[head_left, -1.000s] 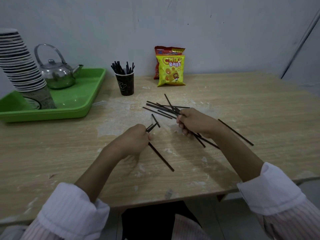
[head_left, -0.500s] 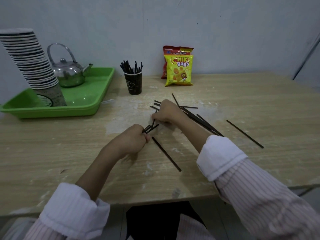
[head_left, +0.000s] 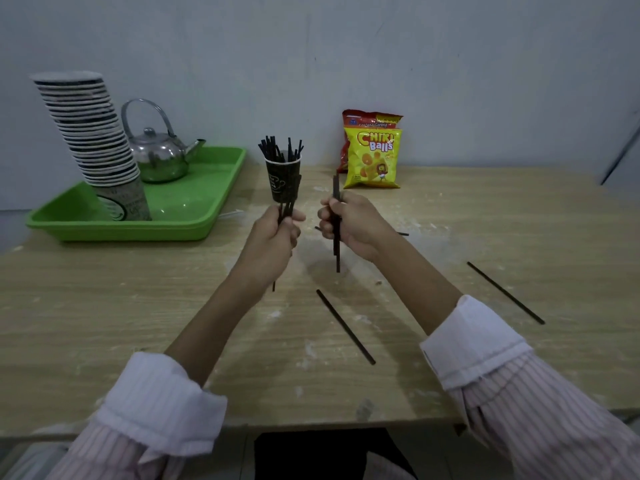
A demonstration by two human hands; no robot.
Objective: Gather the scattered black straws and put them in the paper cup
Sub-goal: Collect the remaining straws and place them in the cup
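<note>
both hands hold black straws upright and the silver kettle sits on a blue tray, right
Not quite: the head view shows the silver kettle on a green plastic tray, not a blue one. The left hand and right hand do hold black straws upright.

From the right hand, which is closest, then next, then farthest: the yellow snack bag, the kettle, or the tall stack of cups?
Measured from the right hand in the head view:
1. Yellow snack bag, just behind it by the wall.
2. Kettle, off to the left on the green tray.
3. Stack of paper cups, farthest left.
</note>
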